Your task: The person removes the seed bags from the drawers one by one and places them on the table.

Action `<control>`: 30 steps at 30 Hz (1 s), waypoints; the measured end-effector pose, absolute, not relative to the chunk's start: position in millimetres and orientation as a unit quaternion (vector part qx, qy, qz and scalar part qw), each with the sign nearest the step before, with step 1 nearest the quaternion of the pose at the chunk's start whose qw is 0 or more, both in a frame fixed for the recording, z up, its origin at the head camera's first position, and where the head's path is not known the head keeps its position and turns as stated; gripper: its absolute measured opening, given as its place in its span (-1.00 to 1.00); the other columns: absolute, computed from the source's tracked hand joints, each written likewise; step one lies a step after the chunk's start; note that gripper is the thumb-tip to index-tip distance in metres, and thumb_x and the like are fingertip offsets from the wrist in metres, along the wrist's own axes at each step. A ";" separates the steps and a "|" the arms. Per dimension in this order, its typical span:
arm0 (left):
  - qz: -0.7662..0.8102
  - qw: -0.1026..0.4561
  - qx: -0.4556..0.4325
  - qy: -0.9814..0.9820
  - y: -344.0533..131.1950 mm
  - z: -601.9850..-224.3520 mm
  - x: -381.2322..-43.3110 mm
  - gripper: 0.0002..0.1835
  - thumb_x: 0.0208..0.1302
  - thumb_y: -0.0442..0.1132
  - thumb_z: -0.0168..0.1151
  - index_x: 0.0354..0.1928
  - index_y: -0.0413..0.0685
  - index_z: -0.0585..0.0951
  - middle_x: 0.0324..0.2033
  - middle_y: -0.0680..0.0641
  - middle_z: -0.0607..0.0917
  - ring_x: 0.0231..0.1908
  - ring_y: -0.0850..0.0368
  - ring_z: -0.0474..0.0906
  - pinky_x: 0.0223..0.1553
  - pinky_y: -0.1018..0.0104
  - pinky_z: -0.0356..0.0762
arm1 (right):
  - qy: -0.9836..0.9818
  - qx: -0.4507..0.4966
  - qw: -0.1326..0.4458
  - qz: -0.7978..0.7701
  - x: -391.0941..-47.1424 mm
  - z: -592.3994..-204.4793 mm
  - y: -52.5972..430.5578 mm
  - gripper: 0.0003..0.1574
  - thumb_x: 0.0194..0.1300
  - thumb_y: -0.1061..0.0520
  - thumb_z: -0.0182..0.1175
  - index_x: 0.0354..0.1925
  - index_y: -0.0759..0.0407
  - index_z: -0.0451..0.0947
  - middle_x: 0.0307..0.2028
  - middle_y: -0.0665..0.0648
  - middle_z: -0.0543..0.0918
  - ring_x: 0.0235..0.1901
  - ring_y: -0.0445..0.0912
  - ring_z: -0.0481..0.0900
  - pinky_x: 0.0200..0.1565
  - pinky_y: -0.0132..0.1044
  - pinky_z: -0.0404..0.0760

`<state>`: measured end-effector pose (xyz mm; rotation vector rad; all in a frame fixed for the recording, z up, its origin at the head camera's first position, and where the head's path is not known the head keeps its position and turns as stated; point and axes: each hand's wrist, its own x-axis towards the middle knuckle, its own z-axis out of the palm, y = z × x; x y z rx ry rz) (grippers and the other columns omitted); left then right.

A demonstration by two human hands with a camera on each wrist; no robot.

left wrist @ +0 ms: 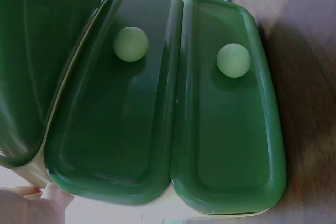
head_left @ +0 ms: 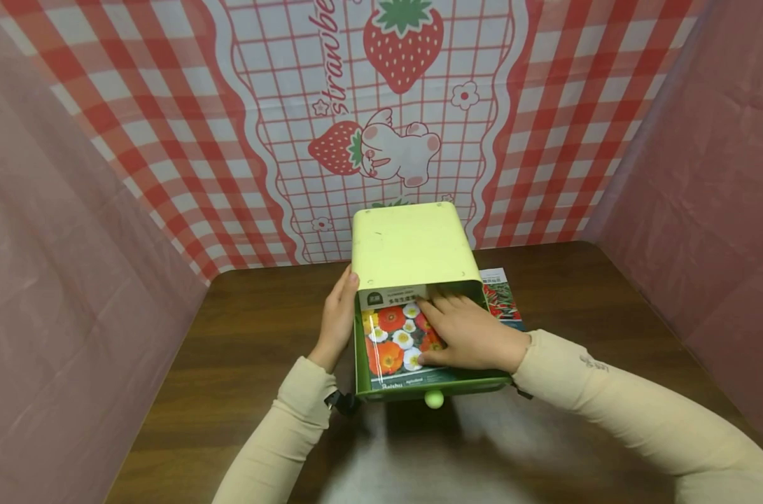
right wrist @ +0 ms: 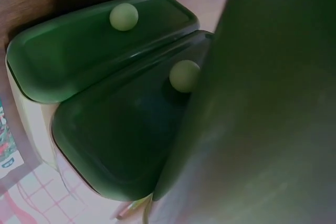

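Observation:
A small pale-yellow drawer cabinet (head_left: pixel 413 241) stands on the table with its top green drawer (head_left: pixel 476 386) pulled out. In that drawer lies a flower seed packet (head_left: pixel 390 350) printed with orange and white blooms. My right hand (head_left: pixel 472 332) reaches into the drawer and rests on the packet with fingers extended, its fingertips under the cabinet's top edge. Along the cabinet's left side rests my left hand (head_left: pixel 337 318), fingers fairly straight. The left wrist view shows the middle drawer (left wrist: pixel 115 119) and bottom drawer (left wrist: pixel 231 135) closed, each with a round pale knob.
Another packet (head_left: pixel 502 297) with red blooms lies on the wooden table (head_left: pixel 249 350), partly behind the cabinet's right side. A strawberry-print checked cloth (head_left: pixel 394 84) hangs behind. Pink curtains (head_left: pixel 677 161) close in both sides.

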<state>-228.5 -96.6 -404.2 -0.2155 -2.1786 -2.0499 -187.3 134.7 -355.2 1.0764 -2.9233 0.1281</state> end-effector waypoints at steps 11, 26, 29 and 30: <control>-0.670 0.066 -0.077 -0.735 -93.6 -377.6 -208.9 -0.43 0.58 -0.06 -0.24 0.49 -0.17 0.16 0.48 -0.18 0.21 0.50 -0.08 0.07 0.52 0.03 0.06 | -0.933 0.345 0.007 0.102 -188.9 -354.0 136.6 0.18 0.15 -0.26 0.36 0.45 0.37 0.14 0.39 0.40 0.30 0.36 0.24 0.32 0.36 0.14 0.35; -0.659 0.066 -0.072 -0.746 -93.8 -377.1 -208.3 -0.42 0.58 -0.02 -0.24 0.50 -0.15 0.14 0.49 -0.16 0.19 0.50 -0.07 0.06 0.53 0.07 0.02 | -0.905 0.253 -0.053 0.338 -194.5 -346.8 140.2 -0.22 0.40 0.06 0.18 0.45 0.28 0.18 0.30 0.32 0.46 0.13 0.12 0.57 0.02 -0.02 0.63; -0.662 0.066 -0.075 -0.743 -93.6 -376.9 -208.2 -0.41 0.58 -0.03 -0.24 0.50 -0.18 0.13 0.49 -0.18 0.18 0.51 -0.08 0.04 0.54 0.06 0.01 | -0.894 0.231 -0.069 0.378 -195.7 -346.7 141.5 -0.30 0.41 0.12 0.14 0.42 0.31 0.24 0.20 0.35 0.55 0.05 0.11 0.63 -0.12 -0.11 0.67; -0.664 0.065 -0.075 -0.741 -93.6 -377.1 -208.3 -0.41 0.58 -0.03 -0.24 0.50 -0.18 0.13 0.49 -0.17 0.18 0.51 -0.08 0.04 0.54 0.06 0.01 | -0.892 0.225 -0.073 0.385 -195.9 -346.5 142.1 -0.31 0.41 0.14 0.13 0.41 0.33 0.24 0.17 0.36 0.57 0.03 0.10 0.65 -0.13 -0.15 0.67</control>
